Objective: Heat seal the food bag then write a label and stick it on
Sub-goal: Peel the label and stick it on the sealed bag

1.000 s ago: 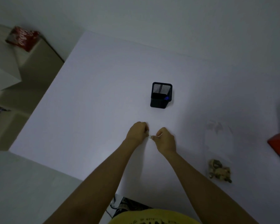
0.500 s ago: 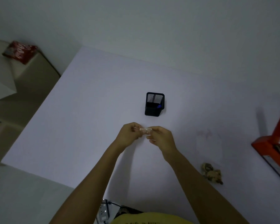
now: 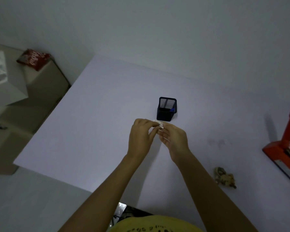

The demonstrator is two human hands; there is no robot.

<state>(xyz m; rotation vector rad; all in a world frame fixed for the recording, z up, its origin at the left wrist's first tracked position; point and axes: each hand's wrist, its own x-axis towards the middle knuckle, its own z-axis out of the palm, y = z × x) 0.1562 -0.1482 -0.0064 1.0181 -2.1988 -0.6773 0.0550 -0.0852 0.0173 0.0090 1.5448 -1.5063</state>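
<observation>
Above the white table [image 3: 94, 124], left hand [image 3: 140, 136] and right hand [image 3: 173, 138], fingers pinching one small label [image 3: 158, 123], pen holder [image 3: 167, 109] just beyond

Black mesh pen holder [image 3: 166, 109], orange-red sealer [image 3: 285, 144], white table [image 3: 99, 123], yellow shirt [image 3: 154, 225].

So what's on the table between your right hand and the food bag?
Nothing: in the head view, bare white table separates the right hand from the food bag.

Black mesh pen cup [image 3: 166, 109] stood mid-table [image 3: 94, 124]; red packet [image 3: 33, 59] lay far left on beige ledge [image 3: 45, 84].
</observation>
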